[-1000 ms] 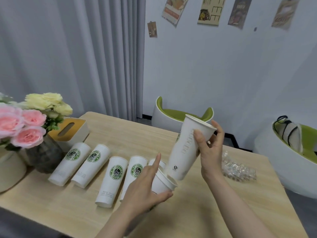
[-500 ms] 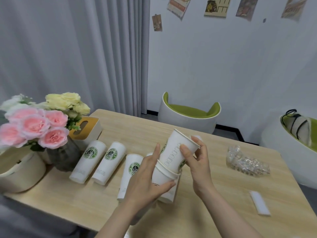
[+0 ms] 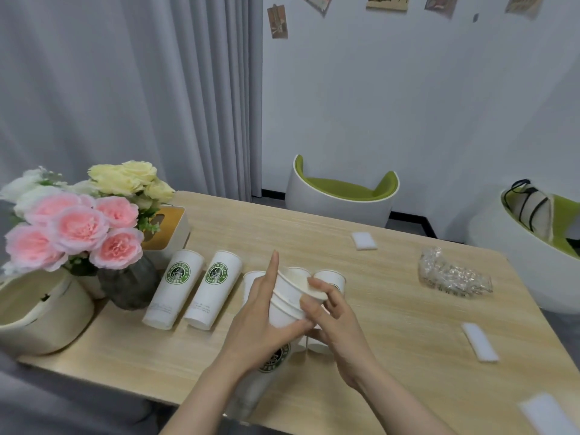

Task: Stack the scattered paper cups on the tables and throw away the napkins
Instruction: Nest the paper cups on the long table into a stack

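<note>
1. At the left edge of the frame, you have a cream basket [image 3: 37, 321] and a vase of pink and yellow flowers [image 3: 78, 224] on the wooden table [image 3: 282, 227].
2. Just right of the vase, two tall paper cups [image 3: 175, 290] lie side by side on the table.
3. At centre, your left hand [image 3: 260, 321] wraps around the nested cup stack [image 3: 287, 304], index finger raised.
4. Your right hand [image 3: 335, 318] pinches the stack's top rim; more cups lie behind it.
5. To the right, crumpled plastic wrap [image 3: 452, 277] and three white napkins [image 3: 478, 342] lie well apart on the table.
</note>
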Motion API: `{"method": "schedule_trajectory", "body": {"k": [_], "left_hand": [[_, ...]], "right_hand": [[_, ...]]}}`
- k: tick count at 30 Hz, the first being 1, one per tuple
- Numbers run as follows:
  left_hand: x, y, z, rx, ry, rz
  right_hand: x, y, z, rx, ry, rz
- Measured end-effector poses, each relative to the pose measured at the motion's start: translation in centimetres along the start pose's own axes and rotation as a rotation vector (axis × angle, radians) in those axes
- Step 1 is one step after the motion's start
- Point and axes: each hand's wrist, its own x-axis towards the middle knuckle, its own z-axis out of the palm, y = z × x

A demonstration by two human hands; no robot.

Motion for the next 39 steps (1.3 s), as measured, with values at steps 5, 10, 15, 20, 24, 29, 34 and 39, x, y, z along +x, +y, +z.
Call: {"method": "schedule_trajectory", "body": {"k": [5,10,15,20,24,29,34,39], "left_hand": [[-1.0,-0.7,-1.1,0.005,-0.015,-0.001],[-1.4,-2.1,-2.2,0.023,-0.028,0.041],[-1.2,-3.0,-2.6,0.009,-0.010,0.037],[-0.2,-3.2,-2.3,-0.029,0.017,0.008],[0.5,-3.0,-2.1,-0.033,0.067,-0.020],[1.4,-3.2,-1.6,-0.033,0.099,-0.068],[1.6,-3.3,-0.8,-0.057,0.141,-0.097],[2.0,-3.6,-0.2,-0.083,0.150,-0.119]], "right_hand": [[-0.8,1.6,1.4,-0.015,-0.011,0.039],[-0.6,1.9,1.2,-0.095,-0.005,0.031],[0.4,1.6,-0.3,-0.171,0.057,-0.007],[4.9,2.6,-4.5,-0.496,0.144,-0.094],[10.3,3.2,-8.7,-0.783,0.144,-0.070],[14.5,2.8,-11.1,-1.075,0.026,0.024],[16.2,3.6,-11.5,-1.201,-0.104,0.045],[16.2,3.9,-12.9,-1.024,-0.101,0.070]]}}
